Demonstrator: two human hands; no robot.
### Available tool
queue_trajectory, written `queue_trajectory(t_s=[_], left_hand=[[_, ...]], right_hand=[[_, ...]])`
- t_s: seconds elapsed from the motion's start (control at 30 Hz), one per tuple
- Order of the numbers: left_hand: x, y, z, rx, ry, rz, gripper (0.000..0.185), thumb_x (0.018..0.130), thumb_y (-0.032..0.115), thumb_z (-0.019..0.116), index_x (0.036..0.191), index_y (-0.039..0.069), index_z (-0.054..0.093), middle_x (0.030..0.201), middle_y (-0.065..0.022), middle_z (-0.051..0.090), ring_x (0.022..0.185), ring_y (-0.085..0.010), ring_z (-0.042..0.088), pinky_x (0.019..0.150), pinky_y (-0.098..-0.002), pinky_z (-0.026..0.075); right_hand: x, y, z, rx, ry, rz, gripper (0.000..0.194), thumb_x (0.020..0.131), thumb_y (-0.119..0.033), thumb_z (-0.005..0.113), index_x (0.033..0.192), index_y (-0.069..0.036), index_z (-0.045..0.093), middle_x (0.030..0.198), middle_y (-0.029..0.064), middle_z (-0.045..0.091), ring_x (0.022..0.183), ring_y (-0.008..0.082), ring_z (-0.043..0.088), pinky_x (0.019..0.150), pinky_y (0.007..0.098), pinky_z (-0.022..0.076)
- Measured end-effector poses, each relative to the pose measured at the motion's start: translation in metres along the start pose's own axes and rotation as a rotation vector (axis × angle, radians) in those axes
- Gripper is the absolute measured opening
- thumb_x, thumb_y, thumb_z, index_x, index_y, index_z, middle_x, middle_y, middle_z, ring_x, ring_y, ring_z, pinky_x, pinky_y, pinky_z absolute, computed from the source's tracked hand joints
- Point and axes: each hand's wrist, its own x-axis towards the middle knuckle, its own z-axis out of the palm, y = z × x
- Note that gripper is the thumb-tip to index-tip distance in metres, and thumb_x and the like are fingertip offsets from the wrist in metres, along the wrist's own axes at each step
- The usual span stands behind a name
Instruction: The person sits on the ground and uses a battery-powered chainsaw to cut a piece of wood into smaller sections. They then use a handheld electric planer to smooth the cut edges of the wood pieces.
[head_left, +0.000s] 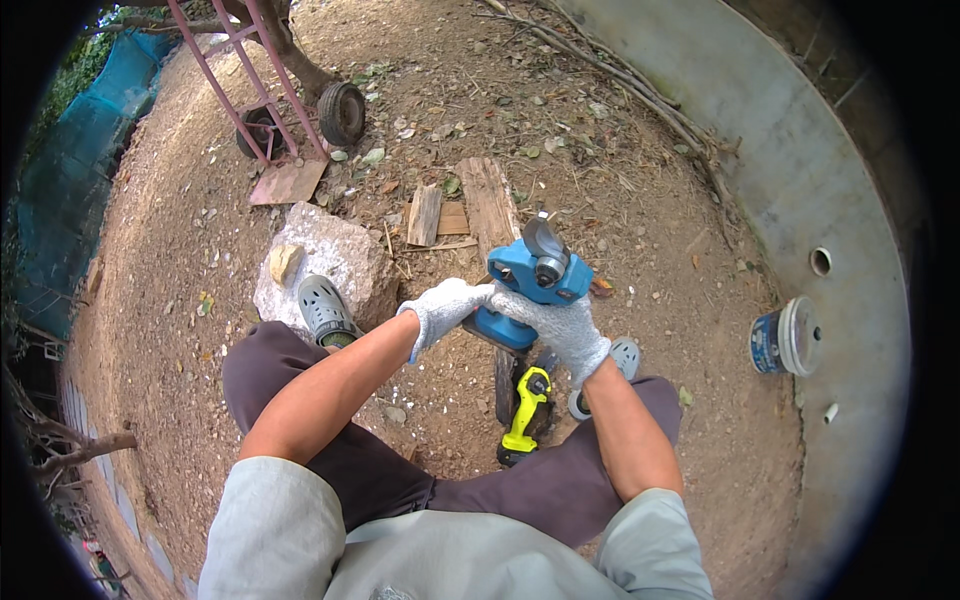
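Observation:
Both hands wear white knitted gloves. My right hand (555, 330) is wrapped around the handle of blue cordless electric pruning shears (540, 274), whose curved metal blades point away from me. Beside the tool's lower body, my left hand (450, 304) touches it with the fingertips, close to the right hand's fingers; its exact hold is partly hidden. Below the shears, a yellow-green and black cordless tool (529, 416) lies between my legs, next to a dark piece of wood (505, 386).
A pale rock (330, 247) bearing a smaller stone (286, 264) sits by my left shoe. Beyond are a wooden plank (484, 195), a short wood block (425, 215) and a pink hand truck (262, 97). A lidded bucket (784, 337) is near the concrete wall (817, 187) at right.

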Motion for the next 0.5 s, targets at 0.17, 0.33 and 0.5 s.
queue_trajectory(t_s=[0.17,0.33,0.5], left_hand=[[0.008,-0.006,0.001,-0.056,-0.082,0.028,0.04,0.098,0.042,0.058,0.104,0.004,0.068,0.09,-0.0046,0.063,0.082,-0.0142,0.054,0.072,-0.0316,0.044],[0.02,-0.02,0.006,-0.065,-0.11,0.018,0.048,0.093,0.049,0.06,0.104,0.004,0.069,0.093,-0.0063,0.066,0.086,-0.0168,0.057,0.076,-0.0335,0.046],[0.032,-0.037,0.016,-0.181,-0.088,0.042,0.058,0.084,0.062,0.065,0.079,0.004,0.065,0.078,-0.0086,0.059,0.074,-0.0196,0.052,0.065,-0.0359,0.04]], right_hand=[[0.002,-0.003,-0.003,0.107,-0.108,0.063,0.047,0.083,-0.016,0.084,0.125,-0.006,0.066,0.118,0.0065,0.071,0.105,0.0158,0.068,0.092,0.034,0.0566],[0.004,-0.006,-0.01,0.161,-0.218,0.068,0.05,0.083,-0.015,0.083,0.128,-0.006,0.064,0.119,0.0069,0.071,0.109,0.0161,0.066,0.096,0.0352,0.055],[0.005,-0.009,-0.012,0.178,-0.27,0.109,0.053,0.084,-0.007,0.081,0.131,-0.004,0.058,0.123,0.0111,0.068,0.112,0.0227,0.067,0.1,0.0406,0.0552]])
